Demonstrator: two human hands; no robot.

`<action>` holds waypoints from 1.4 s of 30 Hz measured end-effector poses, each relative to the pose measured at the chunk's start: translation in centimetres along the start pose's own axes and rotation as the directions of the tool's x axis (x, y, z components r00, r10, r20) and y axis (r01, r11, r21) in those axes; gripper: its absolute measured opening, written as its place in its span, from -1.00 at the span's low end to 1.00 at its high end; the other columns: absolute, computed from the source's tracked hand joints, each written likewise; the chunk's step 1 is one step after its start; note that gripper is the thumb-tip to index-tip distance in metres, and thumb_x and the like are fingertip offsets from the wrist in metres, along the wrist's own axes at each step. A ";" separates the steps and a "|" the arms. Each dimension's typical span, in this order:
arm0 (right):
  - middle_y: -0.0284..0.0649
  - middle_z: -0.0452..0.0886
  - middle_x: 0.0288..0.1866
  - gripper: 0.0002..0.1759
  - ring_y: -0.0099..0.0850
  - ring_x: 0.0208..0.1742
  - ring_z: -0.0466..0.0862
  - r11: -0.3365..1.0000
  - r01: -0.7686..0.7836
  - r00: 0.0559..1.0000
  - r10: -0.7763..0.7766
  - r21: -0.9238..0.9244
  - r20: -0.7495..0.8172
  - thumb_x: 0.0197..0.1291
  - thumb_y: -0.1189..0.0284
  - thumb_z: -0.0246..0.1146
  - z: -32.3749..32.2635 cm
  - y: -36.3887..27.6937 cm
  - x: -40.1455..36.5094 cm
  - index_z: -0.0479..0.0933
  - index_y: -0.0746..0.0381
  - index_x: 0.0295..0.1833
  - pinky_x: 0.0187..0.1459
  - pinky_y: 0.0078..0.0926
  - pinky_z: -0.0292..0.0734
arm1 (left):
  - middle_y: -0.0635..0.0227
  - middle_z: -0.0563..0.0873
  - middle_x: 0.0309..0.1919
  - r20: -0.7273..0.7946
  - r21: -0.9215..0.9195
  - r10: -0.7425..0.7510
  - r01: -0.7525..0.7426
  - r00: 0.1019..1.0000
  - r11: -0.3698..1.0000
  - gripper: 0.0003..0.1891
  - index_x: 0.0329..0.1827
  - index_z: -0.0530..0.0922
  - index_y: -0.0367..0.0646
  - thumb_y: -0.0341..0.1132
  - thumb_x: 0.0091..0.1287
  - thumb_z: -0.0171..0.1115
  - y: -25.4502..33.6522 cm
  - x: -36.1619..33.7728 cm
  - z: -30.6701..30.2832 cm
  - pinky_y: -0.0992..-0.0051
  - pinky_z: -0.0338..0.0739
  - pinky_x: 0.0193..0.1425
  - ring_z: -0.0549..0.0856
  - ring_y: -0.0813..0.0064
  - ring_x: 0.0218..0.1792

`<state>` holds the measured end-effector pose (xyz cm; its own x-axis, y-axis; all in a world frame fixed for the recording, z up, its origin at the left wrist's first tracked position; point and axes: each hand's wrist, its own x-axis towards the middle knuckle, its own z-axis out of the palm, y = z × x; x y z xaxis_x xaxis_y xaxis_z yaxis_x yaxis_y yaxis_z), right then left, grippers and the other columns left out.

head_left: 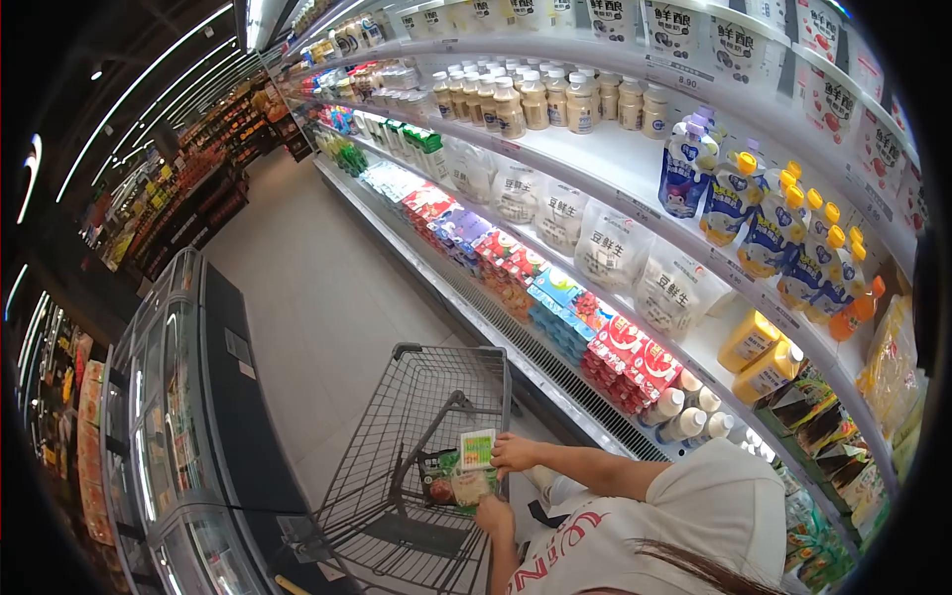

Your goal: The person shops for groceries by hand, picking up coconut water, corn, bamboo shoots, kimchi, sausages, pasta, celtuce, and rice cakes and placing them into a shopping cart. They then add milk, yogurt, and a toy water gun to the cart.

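My right hand point(514, 454) pinches the edge of a small white pack with a green and yellow label point(478, 448), held above the shopping cart. Just below it, my left hand point(494, 518) is closed at the lower edge of a clear pack with pale contents point(472, 485). A dark green pack point(437, 478) with something reddish in it lies beside the clear one. All these packs are at the near end of the grey wire cart point(369, 436), close to my body.
A long lit refrigerated shelf point(585, 149) with bottles, pouches, cups and cartons runs along the right. Glass-doored cases point(220, 367) line the left. Between them the tiled aisle floor point(273, 233) leads away toward further displays point(183, 213).
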<state>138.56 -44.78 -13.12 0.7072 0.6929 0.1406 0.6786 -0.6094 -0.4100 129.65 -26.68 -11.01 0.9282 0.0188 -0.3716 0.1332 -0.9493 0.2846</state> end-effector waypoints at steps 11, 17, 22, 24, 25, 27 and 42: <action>-0.27 0.57 -0.22 -0.52 -0.28 0.05 0.53 0.998 -0.041 0.999 0.041 -0.051 0.000 0.17 -0.11 0.13 -3.6 12.1 15.6 0.60 0.08 -0.19 0.30 -0.11 0.20 | 0.02 0.69 -0.34 -0.152 0.050 0.023 -0.016 0.988 0.999 -0.79 -0.35 0.65 -0.33 -0.30 0.18 0.28 1.6 18.5 -7.8 0.13 0.59 -0.19 0.72 -0.01 -0.28; -0.28 0.55 -0.21 -0.51 -0.26 0.05 0.53 0.997 -0.066 0.997 0.068 -0.050 0.044 0.20 -0.12 0.10 -6.2 19.5 24.6 0.58 0.09 -0.17 0.31 -0.06 0.19 | 0.08 0.69 -0.25 -0.103 0.069 0.040 -0.033 0.994 0.997 -0.76 -0.25 0.67 -0.27 -0.24 0.24 0.26 1.7 30.0 -12.5 0.20 0.62 -0.15 0.73 0.08 -0.21; -0.27 0.58 -0.20 -0.51 -0.27 0.08 0.53 0.995 -0.102 0.995 0.102 0.017 -0.007 0.12 -0.11 0.17 -6.5 27.0 32.5 0.62 0.10 -0.19 0.36 -0.08 0.16 | -0.06 0.70 -0.35 -0.127 -0.041 0.065 -0.071 0.990 0.997 -0.77 -0.29 0.65 -0.30 -0.28 0.20 0.22 1.7 40.7 -15.4 0.09 0.57 -0.16 0.70 -0.08 -0.26; -0.27 0.57 -0.19 -0.50 -0.27 0.09 0.52 0.992 -0.121 0.993 0.121 0.036 0.014 0.11 -0.11 0.18 -7.5 29.7 35.7 0.62 0.10 -0.18 0.38 -0.07 0.14 | -0.07 0.70 -0.36 -0.085 -0.081 0.070 -0.077 0.994 0.994 -0.76 -0.27 0.66 -0.30 -0.26 0.22 0.19 2.0 44.8 -17.2 0.08 0.57 -0.15 0.70 -0.09 -0.26; -0.27 0.57 -0.17 -0.51 -0.27 0.13 0.50 0.987 -0.157 0.987 0.155 0.045 0.042 0.11 -0.10 0.20 -8.0 31.0 37.2 0.62 0.11 -0.17 0.39 -0.05 0.12 | -0.07 0.70 -0.35 -0.082 -0.094 0.089 -0.097 0.993 0.991 -0.76 -0.27 0.66 -0.29 -0.26 0.22 0.19 2.0 46.5 -18.1 0.08 0.56 -0.15 0.70 -0.09 -0.25; -0.23 0.56 -0.10 -0.49 -0.23 0.19 0.47 0.984 -0.174 0.985 0.173 0.044 0.024 0.14 -0.10 0.18 -9.3 33.2 40.0 0.58 0.14 -0.16 0.38 -0.06 0.15 | -0.06 0.71 -0.35 -0.084 -0.124 0.133 -0.143 0.988 0.982 -0.76 -0.26 0.67 -0.27 -0.25 0.23 0.18 2.6 50.3 -20.1 0.08 0.56 -0.14 0.70 -0.09 -0.25; -0.15 0.52 0.05 -0.54 -0.03 0.40 0.28 0.961 -0.210 0.974 0.221 0.182 -0.046 0.11 -0.03 0.28 -12.4 54.0 61.4 0.55 0.17 -0.17 0.28 -0.07 0.33 | 0.02 0.73 -0.29 -0.069 -0.049 0.134 -0.138 0.989 0.989 -0.76 -0.23 0.68 -0.23 -0.25 0.27 0.17 6.1 78.9 -30.6 0.14 0.59 -0.11 0.72 0.01 -0.19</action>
<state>221.08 -39.90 -15.49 0.8482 0.5224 0.0874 0.4673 -0.6605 -0.5877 214.34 -21.41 -11.55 0.9595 -0.0870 -0.2681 0.0211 -0.9263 0.3761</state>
